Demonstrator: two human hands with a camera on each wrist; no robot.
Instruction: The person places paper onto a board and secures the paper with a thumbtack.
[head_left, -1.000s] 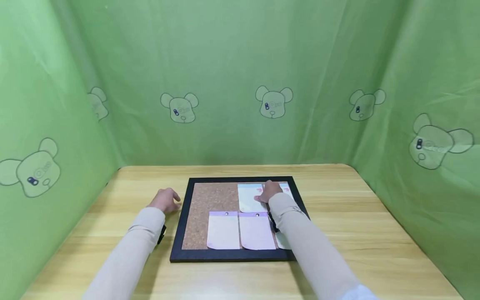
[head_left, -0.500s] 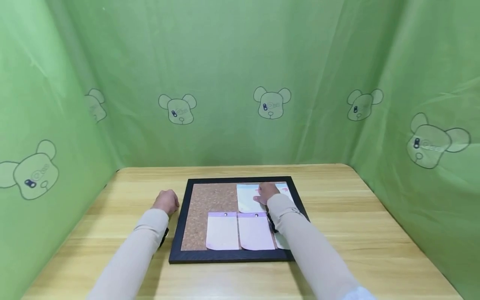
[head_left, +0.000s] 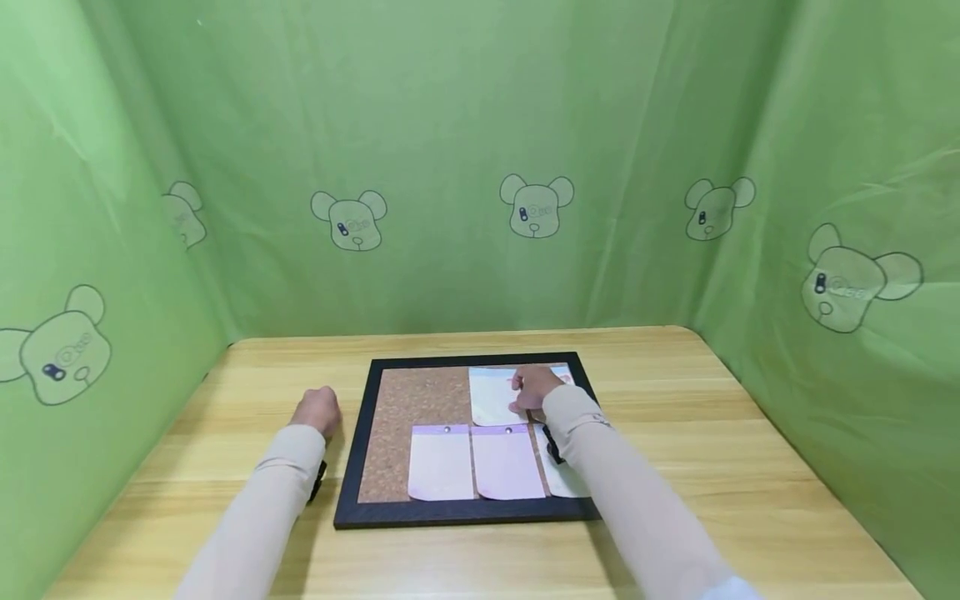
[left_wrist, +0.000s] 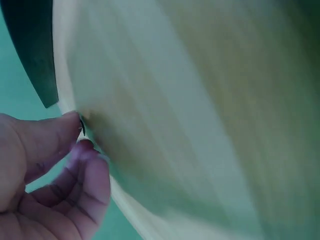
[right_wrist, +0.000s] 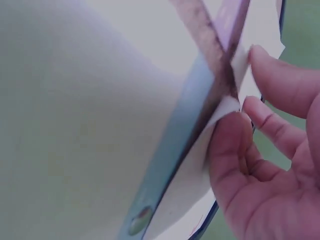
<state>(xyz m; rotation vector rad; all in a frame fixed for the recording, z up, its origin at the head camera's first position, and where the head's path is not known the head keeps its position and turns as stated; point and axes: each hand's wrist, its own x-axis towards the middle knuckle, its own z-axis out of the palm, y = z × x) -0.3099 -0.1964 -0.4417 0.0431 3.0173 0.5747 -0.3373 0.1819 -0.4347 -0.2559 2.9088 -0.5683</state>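
Observation:
On the table lies a corkboard (head_left: pixel 405 400) in a black frame (head_left: pixel 352 467). My left hand (head_left: pixel 317 411) is left of the frame, its thumb and finger pinching a small dark piece that looks like a thumbtack (left_wrist: pixel 83 128). My right hand (head_left: pixel 536 385) is over the upper sheets, thumb and fingers apart; its fingertips touch the curled edge of a white paper sheet (right_wrist: pixel 187 200). One upper sheet (head_left: pixel 489 396) lies left of that hand; another is mostly hidden under it. Below, two purple-topped sheets (head_left: pixel 442 462) each have a silver thumbtack (head_left: pixel 508 431) at the top.
A third lower sheet (head_left: pixel 562 479), partly behind the right sleeve, has a blue strip with a thumbtack (right_wrist: pixel 141 220). The wooden table (head_left: pixel 712 467) reaches to green curtains (head_left: pixel 435 283) with bear drawings at the back and both sides.
The left hand has curled its fingers and drawn back slightly left of the frame. The right hand stays over the upper sheets, its thumb and fingers now spread apart.

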